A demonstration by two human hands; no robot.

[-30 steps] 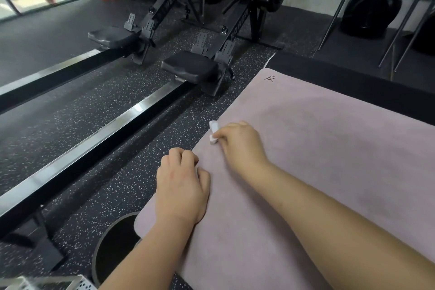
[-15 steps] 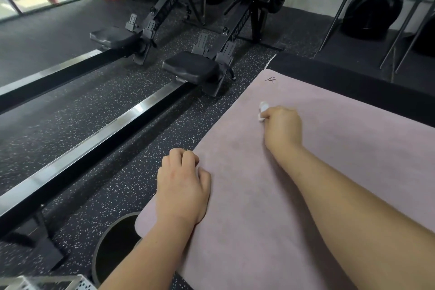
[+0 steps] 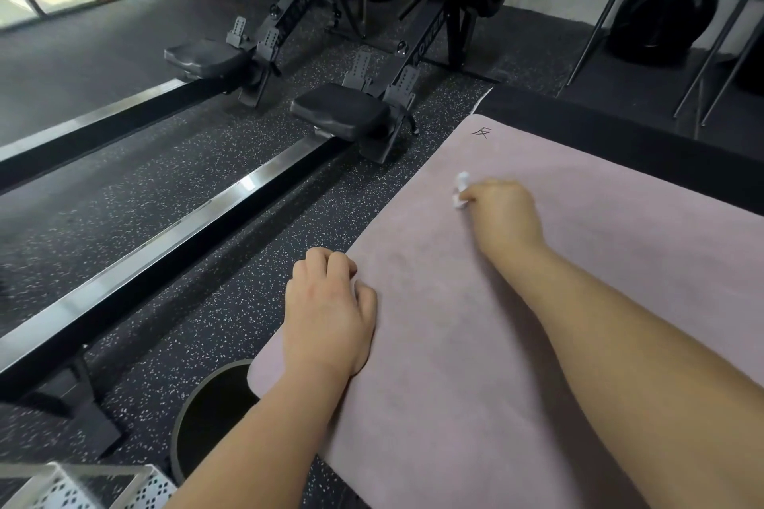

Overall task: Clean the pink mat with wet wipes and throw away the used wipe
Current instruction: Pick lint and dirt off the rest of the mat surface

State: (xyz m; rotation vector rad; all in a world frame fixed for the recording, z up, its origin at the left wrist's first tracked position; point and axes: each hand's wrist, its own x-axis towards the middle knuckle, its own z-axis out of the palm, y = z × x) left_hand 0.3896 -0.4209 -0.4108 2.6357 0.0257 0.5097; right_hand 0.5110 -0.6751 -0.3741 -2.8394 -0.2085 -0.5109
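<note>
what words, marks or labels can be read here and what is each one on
"反": dark handwritten mark near the far corner of the pink rectangular mat.
Pale lettering along the sloped arm of the nearer black rowing machine: too blurred to read.
Pale lettering along the sloped arm of the farther black rowing machine: too blurred to read.

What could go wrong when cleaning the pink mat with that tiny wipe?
The wipe is a small wad poking out of the right hand, so it may slip out or miss patches of the pink mat.
The left hand alone pins the mat's edge; hard rubbing might shift it.
The mat's corner overhangs the bin, crowding the throw.
</note>
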